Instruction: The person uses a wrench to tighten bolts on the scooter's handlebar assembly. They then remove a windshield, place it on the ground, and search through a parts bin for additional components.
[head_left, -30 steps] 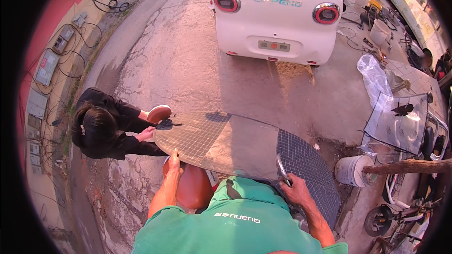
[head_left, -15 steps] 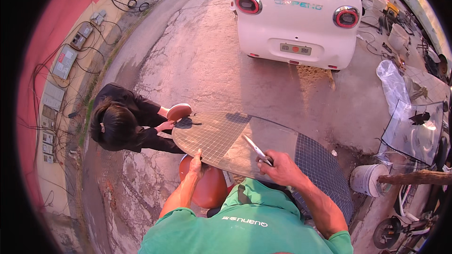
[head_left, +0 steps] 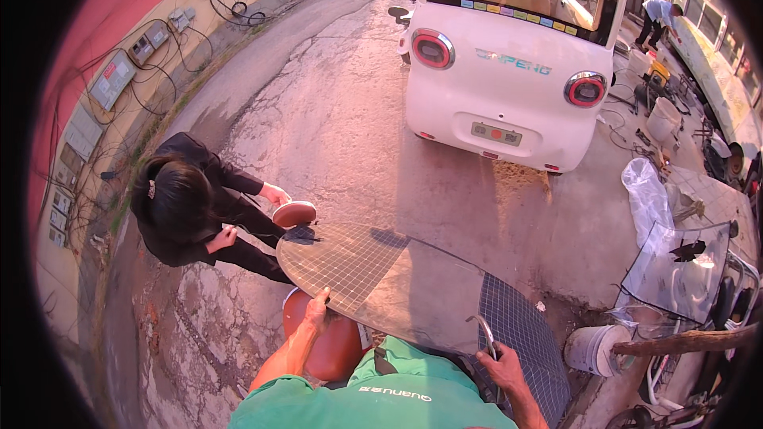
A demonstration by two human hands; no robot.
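Observation:
A long curved panel (head_left: 424, 285) with gridded patches at both ends lies across the front of my body. My left hand (head_left: 315, 311) grips its near left edge, thumb on top. My right hand (head_left: 501, 368) is closed on a silvery metal tool (head_left: 486, 332) with a bent upper end, over the panel's right gridded part. Below the panel, by my left forearm, is a rounded red-orange object (head_left: 332, 351), partly hidden. A dark patch (head_left: 299, 235) sits at the panel's far left tip.
A dark-clothed co-worker (head_left: 195, 202) bends at left, holding a red-brown disc (head_left: 293, 214). A white vehicle (head_left: 502, 91) stands ahead. At right are a bucket (head_left: 589, 350), a wooden pole (head_left: 683, 343), plastic sheeting (head_left: 644, 202) and clutter; another person (head_left: 656, 20) stoops far back. A wall with wiring (head_left: 111, 87) runs left.
My right hand brought the tool from the right to over the panel's middle, then back right. The co-worker's lower hand has drawn back from the panel's tip. My view has shifted.

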